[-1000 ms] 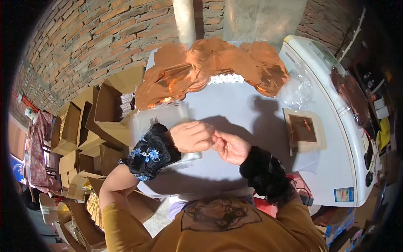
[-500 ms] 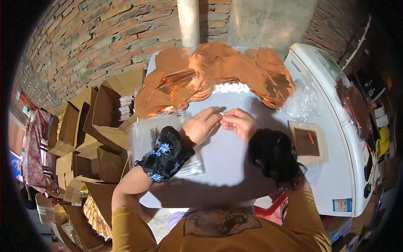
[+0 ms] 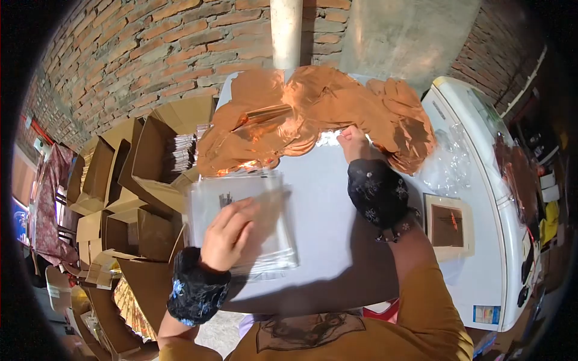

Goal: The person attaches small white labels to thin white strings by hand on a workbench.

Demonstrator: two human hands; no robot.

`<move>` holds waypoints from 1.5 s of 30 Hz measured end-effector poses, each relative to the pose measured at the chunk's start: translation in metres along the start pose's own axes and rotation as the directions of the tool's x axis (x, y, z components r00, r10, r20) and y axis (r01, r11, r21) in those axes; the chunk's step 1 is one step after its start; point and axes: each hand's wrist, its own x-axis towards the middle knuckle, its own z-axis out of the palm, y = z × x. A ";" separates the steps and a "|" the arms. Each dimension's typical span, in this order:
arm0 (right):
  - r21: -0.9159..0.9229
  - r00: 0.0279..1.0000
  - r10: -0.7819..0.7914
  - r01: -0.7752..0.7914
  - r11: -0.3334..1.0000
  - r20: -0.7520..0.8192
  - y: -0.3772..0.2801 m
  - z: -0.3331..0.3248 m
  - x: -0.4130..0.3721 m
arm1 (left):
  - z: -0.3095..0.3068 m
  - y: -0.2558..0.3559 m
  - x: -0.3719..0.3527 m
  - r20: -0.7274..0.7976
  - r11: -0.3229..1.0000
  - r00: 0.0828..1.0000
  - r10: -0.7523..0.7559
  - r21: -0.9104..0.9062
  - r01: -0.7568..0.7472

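My left hand [image 3: 226,236] rests over a stack of clear plastic bags [image 3: 271,222] at the table's left side, its fingers spread and slightly bent. A small dark print shows on the top bag. My right hand [image 3: 354,143] reaches to a pile of small white pieces [image 3: 328,139], its fingers pinched together at the pile's right end. Whatever lies between those fingertips is too small to make out. Behind both hands, bunched copper-coloured foil [image 3: 337,99] curves around the white pile.
Open cardboard boxes [image 3: 135,234] stand left of the table [image 3: 328,210], some holding packed items. On a white surface at the right lie crumpled clear plastic [image 3: 445,156] and a framed brown panel [image 3: 447,227]. A pale pipe [image 3: 286,33] runs down the brick wall.
My hands have parted from their meeting point over the table. The left went back and left onto the bags, opening out; the right went forward to the white pieces. The view has shifted slightly.
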 end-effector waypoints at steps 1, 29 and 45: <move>-0.030 0.999 0.032 -0.032 0.999 0.006 0.000 0.002 0.000 | -0.002 -0.003 -0.007 -0.016 1.000 1.000 -0.025 -0.015 0.024; 0.127 0.564 0.147 -0.418 0.900 0.812 -0.105 -0.180 -0.341 | 0.100 0.046 -0.178 0.492 0.855 0.796 0.352 0.178 -0.488; 0.019 0.582 -0.208 0.313 0.949 0.786 -0.045 -0.224 -0.385 | 0.106 0.039 -0.189 0.640 0.947 0.719 0.273 -0.046 -0.319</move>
